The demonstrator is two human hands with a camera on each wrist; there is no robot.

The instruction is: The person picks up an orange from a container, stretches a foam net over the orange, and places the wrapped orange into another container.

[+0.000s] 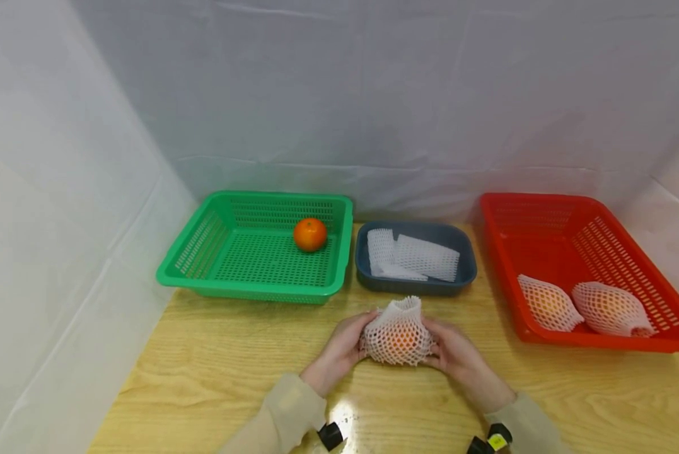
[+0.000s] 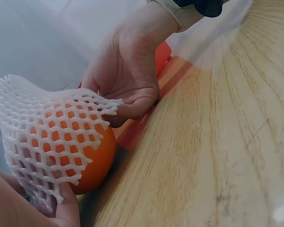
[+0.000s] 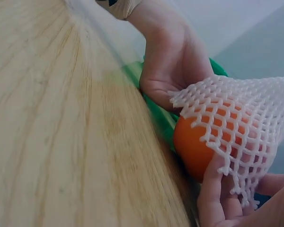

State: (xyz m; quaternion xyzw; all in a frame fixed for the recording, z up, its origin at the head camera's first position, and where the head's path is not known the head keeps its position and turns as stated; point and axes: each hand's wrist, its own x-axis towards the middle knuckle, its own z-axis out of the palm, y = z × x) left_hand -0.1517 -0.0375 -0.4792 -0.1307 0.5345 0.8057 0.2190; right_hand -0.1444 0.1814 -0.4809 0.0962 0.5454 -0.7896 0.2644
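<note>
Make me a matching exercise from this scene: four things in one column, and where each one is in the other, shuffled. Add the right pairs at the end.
Things
1. Held orange
2. Bare orange
3. Flat foam nets
4. Two netted fruits

Places
A. In the blue-grey tray
B. In the red basket
C. In the green basket
D. Partly sleeved in a white net, between the left hand and the right hand

Right pairs
1-D
2-C
3-A
4-B
</note>
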